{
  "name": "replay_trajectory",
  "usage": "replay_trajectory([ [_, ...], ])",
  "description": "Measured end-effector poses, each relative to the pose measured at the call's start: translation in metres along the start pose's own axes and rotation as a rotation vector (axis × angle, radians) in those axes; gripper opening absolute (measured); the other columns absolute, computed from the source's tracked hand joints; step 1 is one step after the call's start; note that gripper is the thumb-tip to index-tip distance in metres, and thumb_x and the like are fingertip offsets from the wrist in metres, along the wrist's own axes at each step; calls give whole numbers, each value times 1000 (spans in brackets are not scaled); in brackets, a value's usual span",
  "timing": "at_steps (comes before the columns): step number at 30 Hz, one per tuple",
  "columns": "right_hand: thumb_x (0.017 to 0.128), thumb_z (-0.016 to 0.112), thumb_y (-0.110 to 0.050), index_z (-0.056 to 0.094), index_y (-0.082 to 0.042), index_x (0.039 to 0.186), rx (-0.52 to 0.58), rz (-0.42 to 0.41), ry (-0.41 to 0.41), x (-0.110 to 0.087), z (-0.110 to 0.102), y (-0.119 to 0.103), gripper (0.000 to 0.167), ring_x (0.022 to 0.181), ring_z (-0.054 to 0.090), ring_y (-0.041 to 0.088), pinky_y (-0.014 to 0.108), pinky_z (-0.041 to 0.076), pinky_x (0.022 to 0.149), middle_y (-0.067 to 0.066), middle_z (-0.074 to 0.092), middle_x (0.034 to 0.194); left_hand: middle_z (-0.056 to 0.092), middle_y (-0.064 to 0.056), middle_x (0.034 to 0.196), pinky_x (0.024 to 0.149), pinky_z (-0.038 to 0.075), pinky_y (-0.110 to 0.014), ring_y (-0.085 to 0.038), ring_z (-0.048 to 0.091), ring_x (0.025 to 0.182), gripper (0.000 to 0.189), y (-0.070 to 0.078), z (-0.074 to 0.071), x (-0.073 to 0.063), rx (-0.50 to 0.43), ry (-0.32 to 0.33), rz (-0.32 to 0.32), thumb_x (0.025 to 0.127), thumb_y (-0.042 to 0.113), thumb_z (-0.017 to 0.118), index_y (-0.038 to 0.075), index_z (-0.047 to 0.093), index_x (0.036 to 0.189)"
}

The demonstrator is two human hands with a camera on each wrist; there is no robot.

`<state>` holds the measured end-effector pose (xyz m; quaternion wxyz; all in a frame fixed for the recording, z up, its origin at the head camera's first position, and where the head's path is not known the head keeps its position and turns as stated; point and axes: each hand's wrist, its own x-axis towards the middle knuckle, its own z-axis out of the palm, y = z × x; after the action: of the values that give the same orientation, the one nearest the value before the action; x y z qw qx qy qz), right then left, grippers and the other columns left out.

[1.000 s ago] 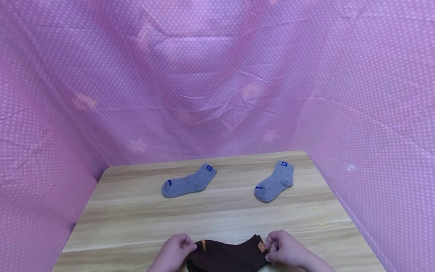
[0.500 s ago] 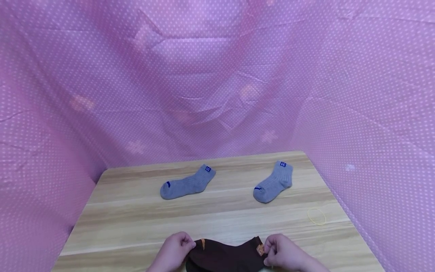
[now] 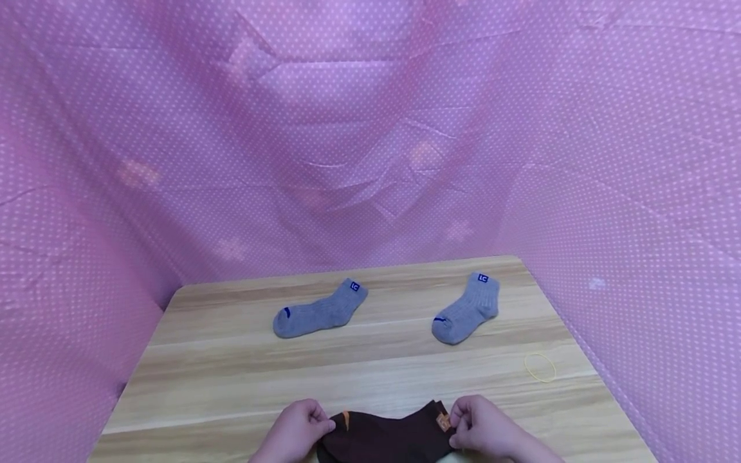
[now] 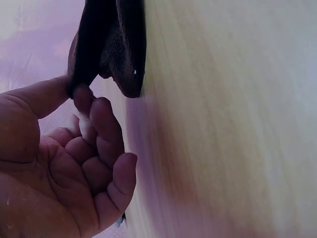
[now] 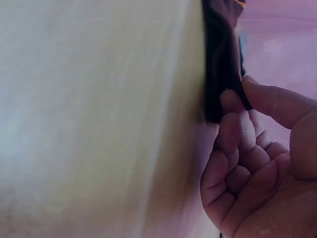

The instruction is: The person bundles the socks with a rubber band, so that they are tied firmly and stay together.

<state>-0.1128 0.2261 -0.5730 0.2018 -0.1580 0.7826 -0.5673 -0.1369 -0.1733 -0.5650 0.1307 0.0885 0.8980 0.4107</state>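
Dark brown socks (image 3: 388,437), with an orange toe mark and an orange cuff label, lie across the front of the table in what looks like two layers. My left hand (image 3: 295,429) pinches the toe end between thumb and fingertips. At the cuff end, beside the label, my right hand (image 3: 483,426) pinches the edge. In the left wrist view the left hand (image 4: 74,163) grips the upper layer, and another layer hangs apart below it. The right wrist view has the cuff edge between the thumb and fingers of the right hand (image 5: 252,158). The socks' near side is cut off in the head view.
Two grey socks with blue labels lie farther back: one left of centre (image 3: 318,312), one to the right (image 3: 467,310). A thin yellow rubber band (image 3: 540,368) lies on the wooden table (image 3: 231,379) at right. Pink dotted cloth (image 3: 370,161) surrounds the table's back and sides.
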Motion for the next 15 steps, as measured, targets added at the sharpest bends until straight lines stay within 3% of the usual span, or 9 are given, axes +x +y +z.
replay_trajectory([
  [4, 80, 82, 1, 61, -3, 88, -69, 29, 27, -3, 1, 4, 23, 58, 54, 0, 20, 47, 54, -10, 58, 66, 59, 10, 74, 65, 46, -30, -7, 54, 68, 27, 2, 3, -1, 89, 48, -10, 91, 33, 83, 17, 63, 83],
  [10, 86, 86, -17, 62, -16, 79, -323, 22, 168, 0, 2, -3, 25, 58, 52, 0, 24, 45, 54, -14, 57, 66, 54, 14, 73, 62, 43, -28, -3, 49, 64, 25, 21, 8, -2, 185, 159, 18, 88, 32, 85, 23, 62, 82],
  [12, 88, 85, -18, 61, -18, 77, -382, 13, 211, 6, 3, -8, 26, 58, 50, 0, 24, 45, 55, -15, 56, 66, 53, 16, 71, 60, 42, -27, -1, 48, 62, 23, 30, 13, -2, 172, 148, 64, 88, 28, 85, 24, 64, 81],
  [15, 89, 83, -15, 60, -20, 76, -414, 7, 220, 16, 5, -16, 27, 59, 52, 0, 25, 45, 55, -15, 58, 66, 53, 18, 67, 59, 42, -26, 1, 49, 60, 21, 41, 23, 1, 142, 60, 143, 88, 25, 86, 24, 66, 79],
])
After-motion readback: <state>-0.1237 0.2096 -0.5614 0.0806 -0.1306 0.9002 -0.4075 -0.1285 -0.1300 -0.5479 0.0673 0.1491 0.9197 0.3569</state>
